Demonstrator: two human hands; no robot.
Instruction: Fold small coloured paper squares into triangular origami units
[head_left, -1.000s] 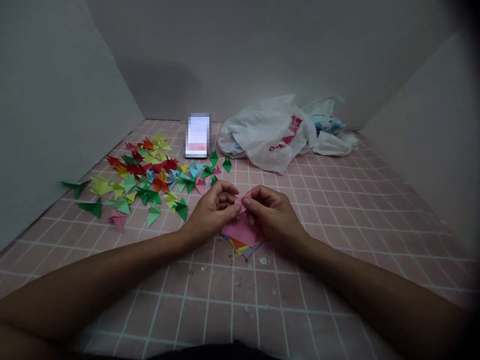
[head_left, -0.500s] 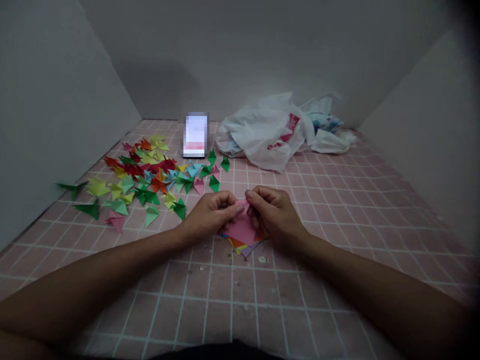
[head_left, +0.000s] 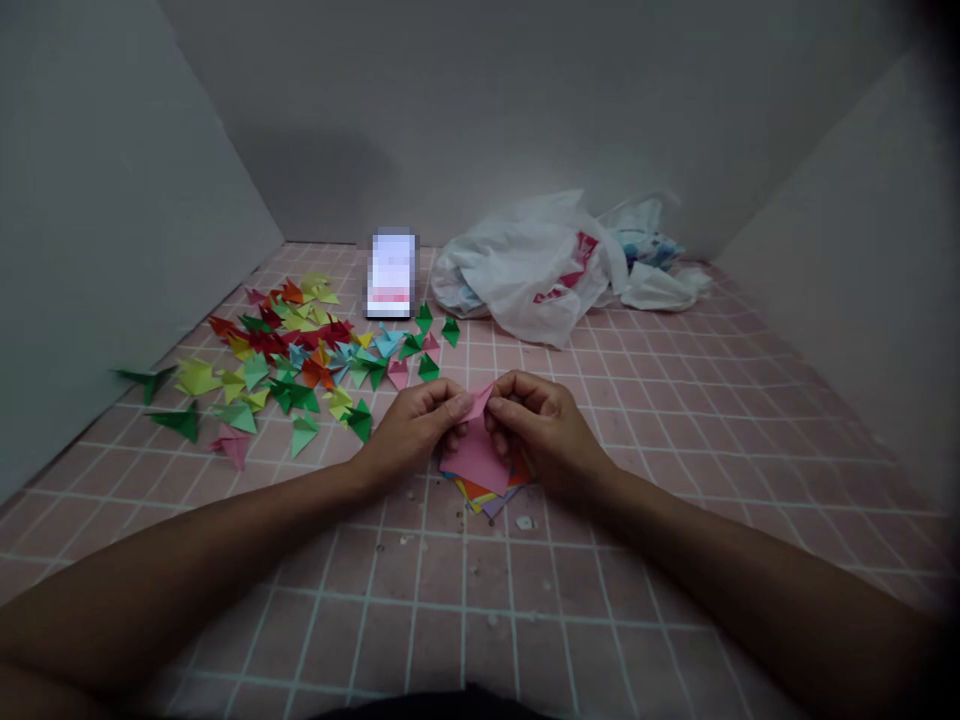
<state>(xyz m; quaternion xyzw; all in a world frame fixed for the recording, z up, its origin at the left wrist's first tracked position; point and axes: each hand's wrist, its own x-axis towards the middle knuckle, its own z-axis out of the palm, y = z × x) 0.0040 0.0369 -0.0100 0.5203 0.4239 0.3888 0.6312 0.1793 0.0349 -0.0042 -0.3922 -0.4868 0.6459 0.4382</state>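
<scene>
Between my hands is a small folded piece of pink paper (head_left: 478, 402), pinched at both sides. My left hand (head_left: 429, 418) is closed, its thumb and index finger gripping the paper's left part. With bent fingers, my right hand (head_left: 536, 418) pinches the right part near its upper tip. Directly below them lies a stack of coloured paper squares (head_left: 478, 468), pink on top, with orange, yellow, blue and purple corners showing underneath. My fingers hide the upper part of that stack and some of the folds.
Many folded paper cranes (head_left: 300, 350) in red, green, yellow, pink and blue spread over the left side of the pink tiled surface (head_left: 360, 600). A lit phone (head_left: 391, 272) stands behind them. White plastic bags (head_left: 525, 265) lie at the back right. Grey walls enclose three sides.
The right thumb has shifted slightly down, and more of the folded pink paper shows between my hands. The other things stay where they were.
</scene>
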